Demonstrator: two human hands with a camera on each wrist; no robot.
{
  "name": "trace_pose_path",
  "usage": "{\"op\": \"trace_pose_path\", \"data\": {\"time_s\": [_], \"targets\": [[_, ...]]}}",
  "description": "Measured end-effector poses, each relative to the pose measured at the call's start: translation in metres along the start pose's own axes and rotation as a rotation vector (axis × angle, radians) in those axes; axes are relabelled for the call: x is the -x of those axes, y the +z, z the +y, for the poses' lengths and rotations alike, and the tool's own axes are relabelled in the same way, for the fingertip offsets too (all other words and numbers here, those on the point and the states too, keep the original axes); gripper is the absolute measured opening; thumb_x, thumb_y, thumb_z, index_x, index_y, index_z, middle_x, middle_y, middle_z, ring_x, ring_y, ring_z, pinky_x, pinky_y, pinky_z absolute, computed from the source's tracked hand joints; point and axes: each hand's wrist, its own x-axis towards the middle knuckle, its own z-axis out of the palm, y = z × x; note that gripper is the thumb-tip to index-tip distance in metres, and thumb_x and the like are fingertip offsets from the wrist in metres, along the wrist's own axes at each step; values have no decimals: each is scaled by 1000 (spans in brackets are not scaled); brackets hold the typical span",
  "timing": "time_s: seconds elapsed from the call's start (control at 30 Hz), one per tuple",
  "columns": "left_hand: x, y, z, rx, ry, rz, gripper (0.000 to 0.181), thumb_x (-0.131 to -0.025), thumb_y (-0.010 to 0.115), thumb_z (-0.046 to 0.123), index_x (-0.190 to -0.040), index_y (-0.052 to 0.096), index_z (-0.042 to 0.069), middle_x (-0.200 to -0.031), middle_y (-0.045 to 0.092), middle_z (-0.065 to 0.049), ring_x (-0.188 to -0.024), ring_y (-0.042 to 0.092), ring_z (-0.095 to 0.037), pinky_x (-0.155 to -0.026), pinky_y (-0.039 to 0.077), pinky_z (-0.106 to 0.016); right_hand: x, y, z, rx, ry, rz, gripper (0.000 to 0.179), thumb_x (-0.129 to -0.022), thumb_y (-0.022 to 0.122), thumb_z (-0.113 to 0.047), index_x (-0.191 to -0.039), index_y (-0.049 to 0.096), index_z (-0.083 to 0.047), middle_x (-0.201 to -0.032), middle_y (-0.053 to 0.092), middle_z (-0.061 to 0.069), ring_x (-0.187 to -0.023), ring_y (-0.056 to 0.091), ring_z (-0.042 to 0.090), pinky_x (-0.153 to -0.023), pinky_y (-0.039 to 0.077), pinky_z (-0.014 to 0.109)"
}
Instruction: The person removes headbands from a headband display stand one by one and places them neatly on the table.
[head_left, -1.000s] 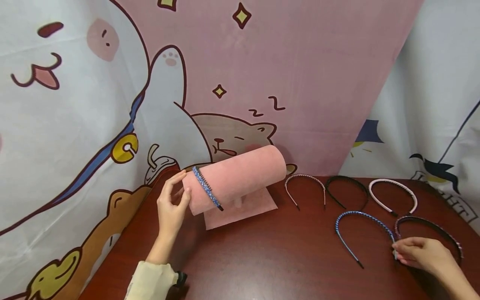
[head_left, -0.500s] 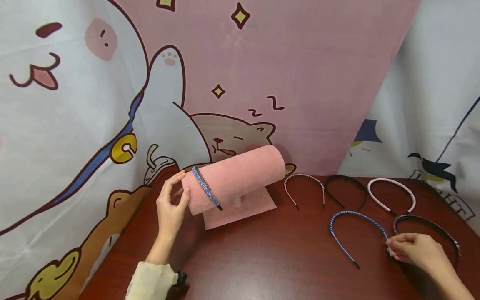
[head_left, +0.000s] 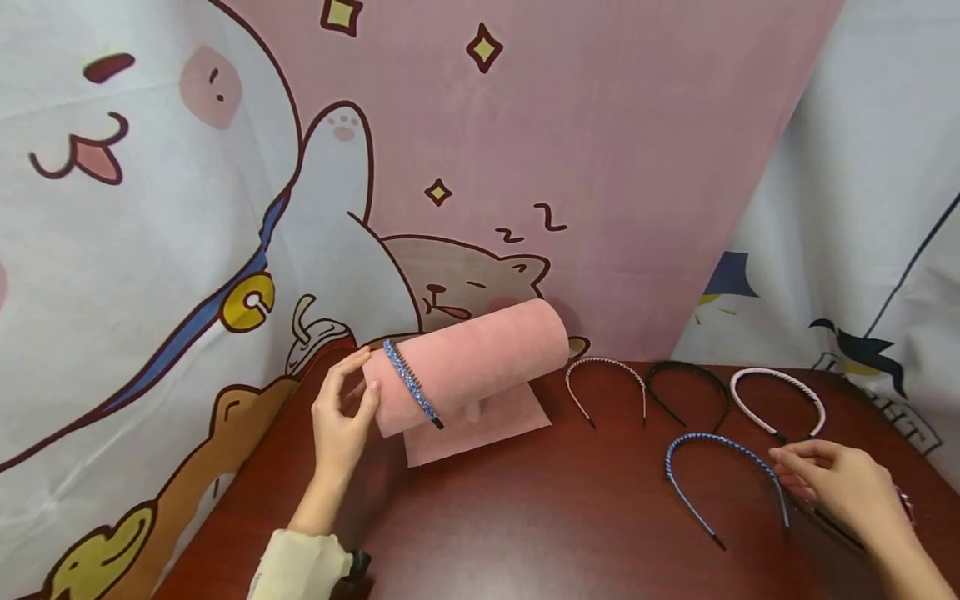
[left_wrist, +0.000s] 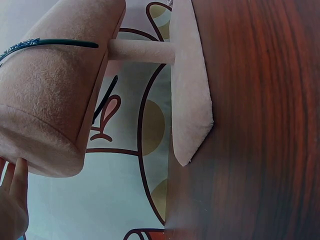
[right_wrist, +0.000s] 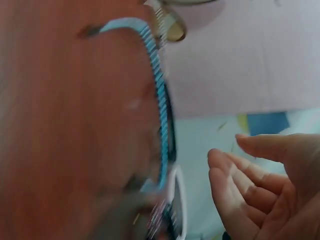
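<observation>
A pink plush headband stand (head_left: 487, 354), a padded roll on a post and flat base, stands on the table with a blue glitter headband (head_left: 412, 385) around its left part. My left hand (head_left: 341, 429) holds the roll's left end, thumb at the front and fingers at the upper rim. In the left wrist view, fingertips (left_wrist: 20, 170) touch the roll's end face. A blue wrapped headband (head_left: 720, 438) lies on the table, tips toward me. Just over its right arm hovers my right hand (head_left: 843, 487). The right wrist view shows its thumb and fingers (right_wrist: 260, 150) apart, holding nothing.
Behind lie a thin pale headband (head_left: 606, 361), a black headband (head_left: 686, 365) and a white headband (head_left: 780, 377). A dark headband (head_left: 838, 532) is partly hidden beneath my right hand. A cartoon-printed cloth (head_left: 637, 167) hangs behind the table (head_left: 525, 533).
My right hand first pinches the blue wrapped headband's right arm and shifts it slightly left, then lets go and rises off it. My left hand stays on the stand.
</observation>
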Motion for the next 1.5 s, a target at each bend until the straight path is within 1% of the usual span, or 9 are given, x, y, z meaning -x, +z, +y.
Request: {"op": "trace_pose_path", "data": {"time_s": [0.17, 0.3, 0.53, 0.63, 0.73, 0.87, 1.0, 1.2, 1.5], "targets": [[1, -2, 0, 0, -7, -13, 37, -88, 65, -4, -125, 62, -7, -132, 62, -24, -123, 59, -8, -95, 53, -15, -5, 11, -47, -355, -92, -42, 42, -97, 64, -32, -109, 69, 8, -76, 76, -7, -67, 67, -4, -59, 53, 14], [3, -1, 0, -13, -5, -31, 36, -88, 65, -4, -124, 62, -7, -131, 63, -23, -123, 59, -10, -93, 53, -15, -5, 29, -92, -587, -183, -86, 37, -98, 63, -20, -113, 63, 14, -81, 74, -16, -75, 70, -2, -64, 60, 20], [1, 3, -1, -8, 3, -35, 37, -88, 65, -4, -125, 61, -8, -132, 63, -21, -123, 60, -16, -94, 53, -16, 2, 81, -182, -733, -272, -124, 26, -93, 69, -18, -108, 70, 3, -95, 77, 13, -79, 71, 4, -70, 62, 24], [0, 4, -1, -10, 13, -31, 37, -88, 65, -4, -124, 61, -9, -131, 63, -23, -123, 61, -18, -94, 53, -16, 9, 108, -219, -791, -319, -132, 18, -90, 73, -15, -103, 73, -1, -95, 77, 16, -75, 70, 4, -68, 61, 24], [1, 5, 0, -10, 14, -27, 37, -88, 65, -5, -124, 61, -9, -131, 63, -24, -123, 60, -19, -94, 53, -16, 21, 132, -255, -797, -441, -75, 13, -87, 76, -14, -98, 75, -7, -93, 78, 9, -75, 70, 2, -68, 60, 22], [4, 4, 0, 3, 2, -28, 37, -88, 65, -5, -125, 61, -8, -131, 62, -25, -124, 60, -19, -94, 53, -16, 41, 151, -300, -759, -628, 98, 14, -84, 79, -14, -97, 75, -10, -88, 77, 1, -76, 71, 4, -66, 59, 20], [6, 4, 0, 2, 2, -23, 37, -87, 65, -6, -124, 61, -8, -130, 61, -27, -124, 60, -18, -94, 53, -16, 52, 156, -336, -603, -748, 256, 22, -80, 83, -22, -97, 73, -12, -85, 73, -2, -74, 70, 6, -64, 58, 17], [5, 3, -1, 6, -12, -12, 37, -88, 65, -5, -125, 61, -8, -132, 62, -24, -124, 60, -19, -94, 53, -16, 56, 159, -362, -305, -772, 402, 23, -77, 86, -25, -88, 69, -14, -76, 66, -5, -63, 63, 5, -56, 53, 22], [1, 1, 0, 3, 19, 1, 37, -87, 65, -6, -124, 62, -8, -131, 62, -24, -124, 60, -16, -95, 53, -16, 49, 157, -364, -494, -695, 304, 17, -81, 83, -19, -86, 67, -13, -77, 68, -4, -65, 65, 4, -61, 55, 15]]}}
